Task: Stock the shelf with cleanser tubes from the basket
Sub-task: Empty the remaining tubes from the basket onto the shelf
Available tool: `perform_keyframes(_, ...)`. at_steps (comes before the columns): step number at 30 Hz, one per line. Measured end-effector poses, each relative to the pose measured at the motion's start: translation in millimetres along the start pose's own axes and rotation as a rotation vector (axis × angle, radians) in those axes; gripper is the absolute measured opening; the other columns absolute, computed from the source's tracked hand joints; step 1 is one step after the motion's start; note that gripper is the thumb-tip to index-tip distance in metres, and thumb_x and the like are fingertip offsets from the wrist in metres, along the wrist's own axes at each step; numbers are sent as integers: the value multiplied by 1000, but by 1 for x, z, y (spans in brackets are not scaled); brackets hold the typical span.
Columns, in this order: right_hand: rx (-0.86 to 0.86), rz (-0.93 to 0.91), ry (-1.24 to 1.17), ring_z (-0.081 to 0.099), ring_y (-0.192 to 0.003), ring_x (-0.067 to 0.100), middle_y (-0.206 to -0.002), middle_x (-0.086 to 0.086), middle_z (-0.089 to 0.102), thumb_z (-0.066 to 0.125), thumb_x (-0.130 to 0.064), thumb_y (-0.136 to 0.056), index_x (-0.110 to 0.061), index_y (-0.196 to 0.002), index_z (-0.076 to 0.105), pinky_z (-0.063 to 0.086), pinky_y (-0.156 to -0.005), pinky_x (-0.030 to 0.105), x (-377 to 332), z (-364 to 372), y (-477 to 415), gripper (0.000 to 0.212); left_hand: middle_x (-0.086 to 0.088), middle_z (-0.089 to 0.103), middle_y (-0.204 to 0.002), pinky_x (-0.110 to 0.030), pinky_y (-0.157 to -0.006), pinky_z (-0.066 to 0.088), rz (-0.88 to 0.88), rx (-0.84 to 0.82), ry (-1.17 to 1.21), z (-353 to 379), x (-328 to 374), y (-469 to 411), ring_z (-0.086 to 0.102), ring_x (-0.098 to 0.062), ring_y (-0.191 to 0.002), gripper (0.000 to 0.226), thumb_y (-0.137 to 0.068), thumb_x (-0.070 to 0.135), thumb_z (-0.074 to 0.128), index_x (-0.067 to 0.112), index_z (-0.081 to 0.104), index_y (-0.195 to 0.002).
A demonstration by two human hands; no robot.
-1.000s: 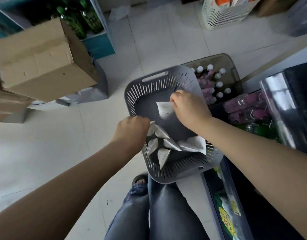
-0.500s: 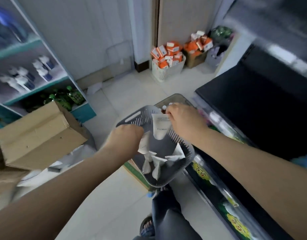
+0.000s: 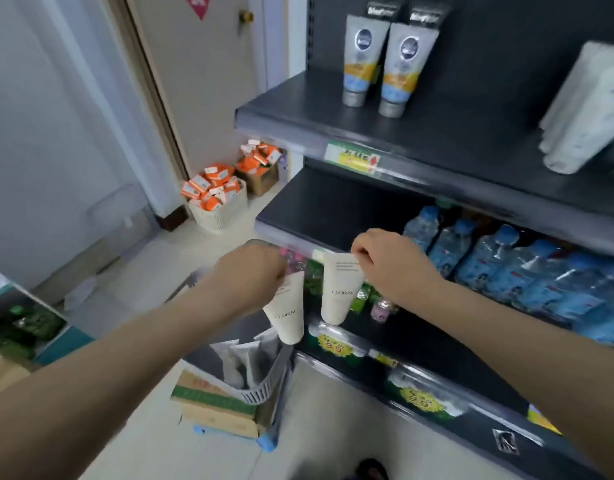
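White tube pinched by fingers of left hand, second tube by right hand fingers.

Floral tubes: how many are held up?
2. One tube hangs from the left hand, the other tube from the right hand. More tubes in the basket are partly hidden.

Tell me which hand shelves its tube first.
Right. The right hand pinches its tube at the front edge of the shelf; the left hand holds the other tube farther out, above the basket.
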State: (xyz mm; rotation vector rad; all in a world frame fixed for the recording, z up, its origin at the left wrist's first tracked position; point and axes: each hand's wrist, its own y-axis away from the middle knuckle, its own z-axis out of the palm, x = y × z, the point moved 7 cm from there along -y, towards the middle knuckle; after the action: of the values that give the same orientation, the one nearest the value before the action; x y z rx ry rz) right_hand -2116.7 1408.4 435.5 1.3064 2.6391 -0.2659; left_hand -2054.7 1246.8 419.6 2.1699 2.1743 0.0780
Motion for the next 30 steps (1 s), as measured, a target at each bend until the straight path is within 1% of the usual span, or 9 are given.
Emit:
perform_keyframes(2, 11, 57, -3, 57, -86, 19, -97, -1, 58, 39, -16, -96, -15, -93, 60, 49, -76, 36, 24, -19, 25, 21, -2, 66, -85, -33, -68, 53, 56, -3, 27, -13, 30, -5, 62, -22, -77, 20, -89, 20, 49, 17, 69, -90)
perform_keyframes(4, 35, 113, 20, 55, -87, 18, -100, -2, 59, 39, -17, -96, -16, -95, 61, 47, -77, 33, 49, -37, 49, 21, -3, 69, -86, -36, -70, 56, 109, 1, 40, -27, 63, -9, 64, -23, -77, 19, -88, 20, 51, 17, 70, -88)
perform_keyframes(7, 82, 183, 31, 55, -89, 19, -101, 0, 61, 42, -17, -94, -16, -96, 62, 45, -76, 32, 86, -62, 85, 21, 0, 68, -92, -35, -73, 55, 190, 18, 30, -46, 114, -13, 64, -21, -84, 19, -89, 22, 51, 20, 70, -92)
perform_keyframes(9, 115, 215, 27, 56, -89, 20, -100, 1, 61, 42, -18, -94, -16, -96, 62, 45, -74, 31, 109, -81, 110, 20, 2, 67, -91, -36, -74, 55, 241, 28, 14, -59, 149, -13, 63, -19, -84, 19, -89, 22, 51, 21, 70, -92)
perform_keyframes(15, 166, 281, 17, 57, -88, 21, -97, 0, 60, 43, -17, -95, -15, -95, 62, 51, -78, 39, 167, -135, 188, 19, 3, 67, -85, -33, -66, 53, 340, 58, -35, -97, 253, -7, 62, -17, -75, 16, -86, 23, 53, 21, 69, -85)
perform_keyframes(19, 190, 307, 10, 56, -82, 18, -92, -2, 60, 43, -17, -95, -17, -93, 62, 51, -71, 34, 205, -168, 241, 19, -1, 66, -78, -33, -60, 48, 388, 64, -67, -118, 319, -2, 62, -21, -73, 15, -84, 19, 54, 14, 67, -79)
perform_keyframes(23, 235, 309, 54, 57, -84, 19, -95, -2, 60, 44, -18, -96, -18, -91, 62, 51, -72, 36, 237, -205, 288, 18, -1, 70, -82, -37, -67, 54, 456, 94, -73, -138, 382, 3, 65, -21, -78, 15, -84, 22, 56, 16, 70, -83)
perform_keyframes(26, 272, 326, 64, 57, -85, 17, -98, -3, 60, 44, -19, -96, -19, -94, 62, 47, -70, 30, 258, -234, 319, 18, 2, 71, -87, -35, -71, 54, 506, 111, -67, -157, 427, 11, 64, -17, -80, 16, -87, 22, 57, 18, 72, -89)
perform_keyframes(30, 327, 345, 63, 59, -87, 15, -97, -5, 62, 45, -17, -94, -20, -94, 64, 50, -74, 31, 282, -271, 350, 19, 4, 70, -88, -32, -73, 52, 551, 149, -57, -185, 471, 14, 62, -14, -81, 15, -89, 25, 58, 17, 71, -89)
